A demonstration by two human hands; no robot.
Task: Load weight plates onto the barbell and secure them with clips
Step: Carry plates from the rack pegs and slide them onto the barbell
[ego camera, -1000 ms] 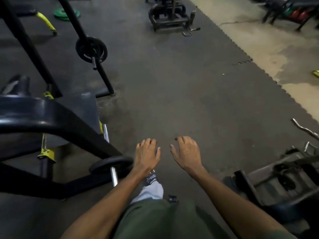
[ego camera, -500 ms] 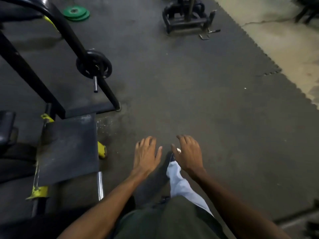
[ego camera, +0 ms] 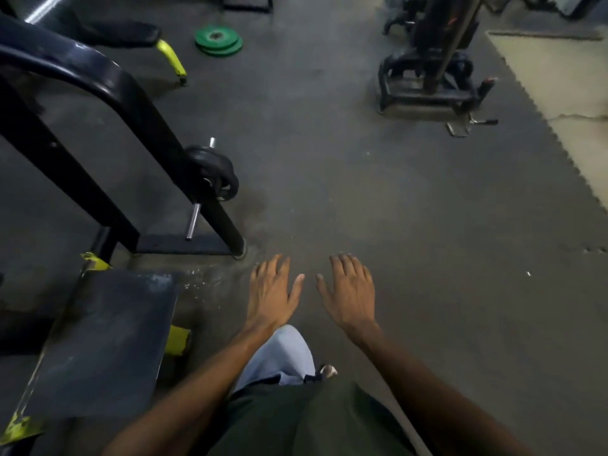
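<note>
My left hand (ego camera: 271, 292) and my right hand (ego camera: 350, 292) hang side by side, palms down, fingers spread, both holding nothing, above the dark rubber floor. To the upper left, small black weight plates (ego camera: 215, 172) sit on a chrome peg (ego camera: 193, 220) on a black machine frame (ego camera: 108, 83). Farther off, a stack of green weight plates (ego camera: 218, 40) lies flat on the floor at the top. No barbell or clip shows here.
A grey footplate (ego camera: 102, 343) with yellow corners lies at the lower left. A black machine base (ego camera: 427, 90) stands at the upper right with a small metal handle (ego camera: 473, 123) beside it. The rubber mat's jagged edge (ego camera: 572, 169) meets pale concrete at right.
The view has moved forward and tilted up: the green plates and the far machine are closer. Both hands keep the same spread, empty pose. The loaded bar seen one second ago has left view.
</note>
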